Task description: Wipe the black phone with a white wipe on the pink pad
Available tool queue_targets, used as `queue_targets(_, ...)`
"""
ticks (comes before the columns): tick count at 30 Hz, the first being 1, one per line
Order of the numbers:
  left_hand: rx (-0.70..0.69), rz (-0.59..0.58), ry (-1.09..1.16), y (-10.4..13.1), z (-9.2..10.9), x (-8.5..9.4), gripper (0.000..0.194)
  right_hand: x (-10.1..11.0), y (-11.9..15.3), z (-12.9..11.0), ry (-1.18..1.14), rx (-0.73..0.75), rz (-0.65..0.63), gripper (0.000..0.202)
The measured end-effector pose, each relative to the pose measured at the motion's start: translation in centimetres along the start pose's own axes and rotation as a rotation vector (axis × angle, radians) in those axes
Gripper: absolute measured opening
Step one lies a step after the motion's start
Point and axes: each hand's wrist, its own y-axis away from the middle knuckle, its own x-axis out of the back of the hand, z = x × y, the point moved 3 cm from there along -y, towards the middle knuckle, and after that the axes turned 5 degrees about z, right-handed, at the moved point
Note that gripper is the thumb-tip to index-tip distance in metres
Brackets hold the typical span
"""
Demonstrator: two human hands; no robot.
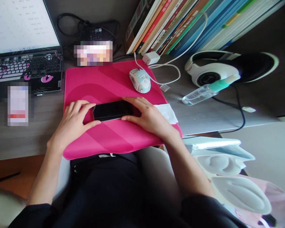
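A black smartphone [111,110] with a dark screen lies sideways on the pink desk mat [104,80]. My left hand [71,122] grips its left end, with the thumb on the near edge and the index finger on the far corner. At the other end, my right hand [147,115] holds the phone the same way and hides its right corner. A patterned light-blue mouse [140,80] sits beyond my right hand on the mat. Beside my right wrist is a flat white sheet or packet [168,113], partly covered.
An open laptop [26,68] stands at the left, with a blurred phone-like item [17,104] before it. Books [166,25] line the back, near a white charger [151,58] with its cable. Headphones [209,68] and a clear spray bottle [199,94] are at right.
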Motion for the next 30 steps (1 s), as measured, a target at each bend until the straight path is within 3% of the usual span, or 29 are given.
queue_targets(9,0.006,-0.004,0.011,0.03,0.0,0.02,0.062,0.12,0.03,0.46,-0.113,-0.073,0.021,0.093)
queue_targets(30,0.011,-0.006,0.021,0.02,0.05,-0.02,0.06,0.27,0.11,0.04,-0.033,-0.051,0.034,0.076)
